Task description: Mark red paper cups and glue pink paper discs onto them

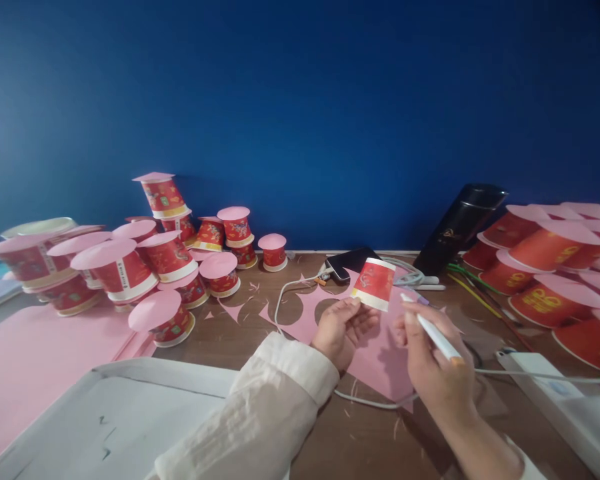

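In my left hand [344, 331] I hold a red paper cup [374, 283] with a gold-and-white rim, slightly tilted, its rim end toward me. My right hand [437, 360] grips a white pen [437, 339] with an orange end. The pen's upper tip points toward the cup and stands a little apart from it. Below both hands lies a sheet of pink paper [380, 360] with round holes cut out of it. Pink scraps [230, 311] are scattered to the left of the sheet.
Red cups topped with pink paper pieces [160, 320] are stacked at left; more red cups [540, 300] stand at right. A black flask [457, 223], a phone [343, 265], a white cable [370, 402] and a white power strip [545, 377] lie around. A white board [130, 413] is front left.
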Tool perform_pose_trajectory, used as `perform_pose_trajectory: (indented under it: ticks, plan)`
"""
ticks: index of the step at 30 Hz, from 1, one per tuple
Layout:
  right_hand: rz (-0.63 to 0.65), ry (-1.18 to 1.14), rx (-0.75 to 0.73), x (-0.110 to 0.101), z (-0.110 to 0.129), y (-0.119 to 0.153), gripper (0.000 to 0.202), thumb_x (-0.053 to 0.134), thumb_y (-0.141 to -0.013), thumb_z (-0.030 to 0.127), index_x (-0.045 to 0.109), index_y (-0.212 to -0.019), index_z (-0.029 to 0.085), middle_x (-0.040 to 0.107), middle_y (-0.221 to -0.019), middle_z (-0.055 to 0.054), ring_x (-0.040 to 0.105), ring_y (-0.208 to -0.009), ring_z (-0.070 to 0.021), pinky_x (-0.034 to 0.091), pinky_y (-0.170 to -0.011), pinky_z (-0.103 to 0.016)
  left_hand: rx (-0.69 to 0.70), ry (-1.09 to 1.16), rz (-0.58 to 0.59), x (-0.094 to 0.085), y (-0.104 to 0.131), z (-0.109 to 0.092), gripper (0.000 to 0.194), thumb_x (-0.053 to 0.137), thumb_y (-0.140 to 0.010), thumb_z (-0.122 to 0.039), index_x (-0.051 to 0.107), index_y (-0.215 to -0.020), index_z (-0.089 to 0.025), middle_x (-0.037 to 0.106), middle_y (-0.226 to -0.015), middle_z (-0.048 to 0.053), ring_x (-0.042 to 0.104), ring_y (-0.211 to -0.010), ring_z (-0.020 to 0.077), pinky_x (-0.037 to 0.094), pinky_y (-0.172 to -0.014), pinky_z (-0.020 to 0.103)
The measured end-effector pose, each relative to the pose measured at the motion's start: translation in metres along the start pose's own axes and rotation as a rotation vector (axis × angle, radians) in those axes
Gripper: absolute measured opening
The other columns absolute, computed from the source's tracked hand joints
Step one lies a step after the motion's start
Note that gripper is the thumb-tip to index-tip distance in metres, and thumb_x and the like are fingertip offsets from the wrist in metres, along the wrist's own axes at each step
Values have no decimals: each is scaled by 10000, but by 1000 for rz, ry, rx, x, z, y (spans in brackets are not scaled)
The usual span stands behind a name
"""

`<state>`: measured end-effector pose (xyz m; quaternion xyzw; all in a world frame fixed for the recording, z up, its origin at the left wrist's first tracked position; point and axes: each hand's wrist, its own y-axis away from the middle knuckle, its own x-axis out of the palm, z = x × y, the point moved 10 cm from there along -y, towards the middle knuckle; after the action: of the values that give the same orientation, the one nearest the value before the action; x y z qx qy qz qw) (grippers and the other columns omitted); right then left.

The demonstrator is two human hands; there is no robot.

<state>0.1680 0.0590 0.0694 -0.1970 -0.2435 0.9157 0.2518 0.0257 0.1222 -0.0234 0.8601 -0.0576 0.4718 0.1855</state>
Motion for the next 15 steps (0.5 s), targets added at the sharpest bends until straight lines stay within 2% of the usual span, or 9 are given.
perform_pose_trajectory:
  ticks: [2, 4, 7, 10, 15]
  plan:
    - [-55, -159, 333, -3, -39, 0, 243, 690, -829, 387, 661, -983, 201, 676, -754, -20, 587, -550, -125, 513, -514, -267, -38, 62, -1, 1, 1, 1, 56, 701, -808, -144, 672, -798, -96, 697, -730, 69, 700, -700, 143, 582, -702, 230]
    - [-55, -272, 543, 4, -63, 3, 335, 743, -768, 415, 646, -1002, 197, 683, -784, -28, 578, -533, -128, 480, -431, -254, -69, 102, 38, 5, 2, 2, 55, 661, -840, -130, 684, -847, -81, 696, -741, 74, 696, -694, 138, 588, -705, 228]
    - [15, -395, 661, 21, -74, 5, 395, 794, -687, 447, 642, -921, 167, 654, -739, -24, 533, -488, -114, 403, -346, -228, -107, 122, 108, 12, 4, 3, 80, 639, -856, -127, 687, -864, -65, 688, -741, 77, 687, -678, 129, 588, -707, 221]
    - [67, -542, 738, 35, -76, 9, 386, 823, -635, 438, 625, -826, 168, 566, -658, 31, 471, -473, -73, 340, -330, -185, -161, 108, 128, 13, 5, 8, 59, 631, -845, -113, 670, -834, -69, 672, -720, 71, 683, -658, 136, 585, -683, 229]
    - [40, -688, 769, 35, -84, 11, 426, 887, -507, 322, 608, -794, 178, 531, -679, 64, 469, -521, -35, 372, -376, -134, -188, 46, 120, 13, 6, 13, 91, 609, -869, -115, 668, -828, -58, 676, -717, 89, 688, -664, 152, 578, -653, 240]
